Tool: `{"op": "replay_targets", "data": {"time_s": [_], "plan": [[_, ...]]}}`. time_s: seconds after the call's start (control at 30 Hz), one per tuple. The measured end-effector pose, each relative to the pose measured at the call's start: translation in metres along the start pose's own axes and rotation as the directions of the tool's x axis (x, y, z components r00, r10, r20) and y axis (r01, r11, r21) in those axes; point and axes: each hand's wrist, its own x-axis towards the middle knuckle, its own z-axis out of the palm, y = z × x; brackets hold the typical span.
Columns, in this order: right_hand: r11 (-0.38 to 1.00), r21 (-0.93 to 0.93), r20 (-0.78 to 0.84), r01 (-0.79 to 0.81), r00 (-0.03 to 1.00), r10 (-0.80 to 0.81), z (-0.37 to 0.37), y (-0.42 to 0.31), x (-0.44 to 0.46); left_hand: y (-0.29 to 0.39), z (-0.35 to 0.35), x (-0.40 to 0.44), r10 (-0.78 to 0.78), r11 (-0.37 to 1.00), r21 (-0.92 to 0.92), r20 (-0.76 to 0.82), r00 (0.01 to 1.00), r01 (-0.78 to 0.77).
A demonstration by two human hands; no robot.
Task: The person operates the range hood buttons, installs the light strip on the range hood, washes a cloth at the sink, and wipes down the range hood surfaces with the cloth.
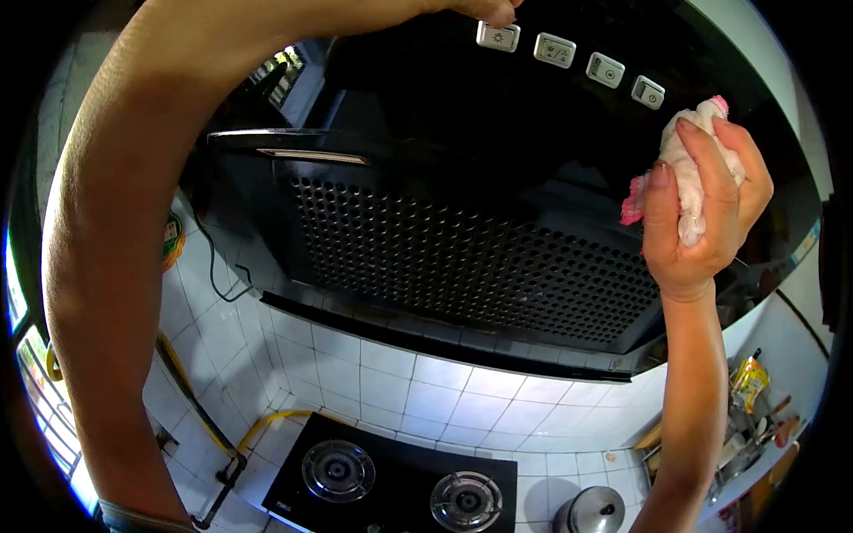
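A black range hood (426, 107) with a perforated filter panel (471, 258) fills the upper middle of the view. Four white buttons, among them the light button (498, 36), run along its front. Bunched in my right hand (711, 195) is a white cloth (686, 178) with pink edging, pressed against the hood's glossy front below and right of the buttons. My left arm arches across the left side, and my left hand (493, 9) is at the top edge beside the light button. Only part of its fingers shows, so its grip is hidden.
Below the hood is a black two-burner gas stove (391, 484), with a lidded metal pot (593, 512) to its right. White tiles (426, 382) cover the wall. A yellow hose (267, 425) runs at lower left. Utensils and a yellow packet (751, 382) are at right.
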Motion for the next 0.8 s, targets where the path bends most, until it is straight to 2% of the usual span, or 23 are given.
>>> {"op": "replay_targets", "data": {"time_s": [0.07, 0.1, 0.17, 0.2, 0.23, 0.27, 0.3, 0.33, 0.37, 0.6, 0.67, 0.7, 0.77, 0.8], "plan": [[1.0, -0.007, 0.015, -0.003, 1.0, 0.003, 0.0, -0.002, 0.001, -0.01, 0.004, 0.002, 0.105, 0.994, 0.039, -0.029, 0.994, -0.104], [1.0, -0.018, 0.028, -0.008, 1.0, 0.009, -0.001, -0.003, 0.001, -0.016, 0.008, 0.002, 0.104, 0.994, 0.038, -0.03, 0.994, -0.103], [1.0, -0.019, 0.03, -0.009, 1.0, 0.01, -0.001, -0.003, 0.001, -0.029, 0.016, -0.001, 0.371, 0.923, 0.161, -0.142, 0.918, -0.349], [1.0, -0.021, 0.03, -0.011, 0.999, 0.012, -0.002, -0.003, 0.001, -0.008, 0.016, 0.002, 0.37, 0.924, 0.16, -0.144, 0.918, -0.348], [1.0, -0.021, 0.03, -0.009, 0.999, 0.01, -0.002, -0.003, 0.001, 0.016, 0.012, 0.009, 0.054, 0.984, 0.172, -0.095, 0.994, -0.037], [1.0, -0.028, 0.043, -0.014, 0.999, 0.015, -0.003, -0.004, 0.001, 0.032, 0.011, 0.012, -0.271, 0.941, 0.197, -0.052, 0.961, 0.276], [0.999, -0.035, 0.055, -0.018, 0.998, 0.02, -0.003, -0.004, 0.001, 0.019, 0.012, 0.006, -0.272, 0.941, 0.196, -0.053, 0.961, 0.277], [0.999, -0.032, 0.056, -0.015, 0.998, 0.017, -0.003, -0.005, 0.001, -0.006, 0.014, -0.005, 0.018, 0.985, 0.175, -0.103, 0.995, 0.0], [0.999, -0.037, 0.058, -0.018, 0.998, 0.02, -0.002, -0.005, 0.001, -0.014, 0.016, -0.01, 0.305, 0.945, 0.169, -0.156, 0.94, -0.279], [1.0, 0.002, 0.033, -0.017, 0.999, 0.017, 0.0, -0.004, 0.0, -0.03, 0.019, -0.016, 0.271, 0.945, 0.22, -0.125, 0.954, -0.24], [1.0, 0.005, 0.027, -0.016, 1.0, 0.015, 0.001, -0.004, 0.0, -0.036, 0.031, -0.015, 0.302, 0.953, 0.1, -0.308, 0.902, -0.284], [1.0, 0.005, 0.023, -0.014, 1.0, 0.013, 0.002, -0.004, 0.0, -0.034, 0.027, -0.015, 0.304, 0.953, 0.1, -0.306, 0.902, -0.287], [1.0, 0.008, 0.026, -0.007, 1.0, 0.007, 0.001, -0.002, 0.0, -0.027, 0.018, -0.018, 0.021, 0.983, -0.175, -0.163, 0.986, -0.05], [1.0, 0.014, 0.028, 0.001, 1.0, -0.001, 0.0, -0.002, -0.001, -0.026, 0.025, -0.019, 0.023, 0.983, -0.177, -0.162, 0.987, -0.052]]}}
